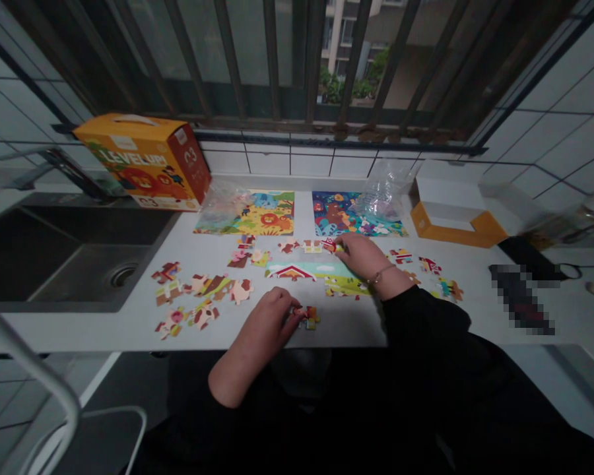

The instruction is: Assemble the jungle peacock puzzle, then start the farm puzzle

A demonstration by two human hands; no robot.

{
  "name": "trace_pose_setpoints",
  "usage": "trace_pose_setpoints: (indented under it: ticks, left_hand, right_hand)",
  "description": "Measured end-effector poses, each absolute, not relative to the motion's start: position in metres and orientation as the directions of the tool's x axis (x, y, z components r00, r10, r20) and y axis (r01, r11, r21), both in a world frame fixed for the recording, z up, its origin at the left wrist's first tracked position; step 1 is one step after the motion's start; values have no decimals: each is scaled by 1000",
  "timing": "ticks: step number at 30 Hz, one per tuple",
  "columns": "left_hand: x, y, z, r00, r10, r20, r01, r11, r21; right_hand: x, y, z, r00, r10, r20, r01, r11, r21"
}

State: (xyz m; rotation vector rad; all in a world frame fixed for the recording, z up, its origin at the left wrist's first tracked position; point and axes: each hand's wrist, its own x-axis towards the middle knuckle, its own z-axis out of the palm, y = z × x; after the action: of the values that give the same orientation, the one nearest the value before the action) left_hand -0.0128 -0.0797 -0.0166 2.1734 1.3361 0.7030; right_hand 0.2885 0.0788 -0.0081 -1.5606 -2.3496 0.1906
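Note:
My left hand (268, 315) rests on the white counter (341, 323) near its front edge, fingers pinched on a small colourful puzzle piece (309, 318). My right hand (361, 255) reaches further in and presses a red puzzle piece (329, 245) at the top edge of a partly assembled farm puzzle (313, 274) with a red barn. Loose pieces (202, 297) lie scattered to the left, and a few more loose pieces (428, 267) sit to the right.
Two finished puzzles, a lion one (257, 214) and a blue animal one (344, 214), lie at the back under clear plastic bags (386, 188). An orange puzzle box (146, 158) stands back left, an open box tray (455, 211) back right. A steel sink (74, 257) is left.

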Motion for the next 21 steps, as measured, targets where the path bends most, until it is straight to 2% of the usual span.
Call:
trace_pose_setpoints:
  ticks: [4, 8, 14, 18, 21]
  left_hand:
    - [-15, -77, -19, 405, 889, 213, 629, -439, 641]
    - [-15, -74, -18, 388, 890, 238, 631, -445, 635]
    - [-12, -73, -23, 393, 861, 322, 669, -508, 542]
    - [-4, -72, -21, 482, 841, 248, 718, -541, 438]
    - [1, -71, -15, 504, 843, 189, 739, -534, 411]
  right_hand:
    - [293, 65, 2, -347, 910, 227, 874, 402, -273]
    - [285, 27, 9, -426, 842, 331, 783, 526, -332]
    - [267, -22, -16, -560, 774, 296, 680, 634, -369]
    - [267, -31, -31, -562, 755, 337, 665, 655, -358]
    - [269, -33, -35, -538, 760, 365, 659, 649, -380]
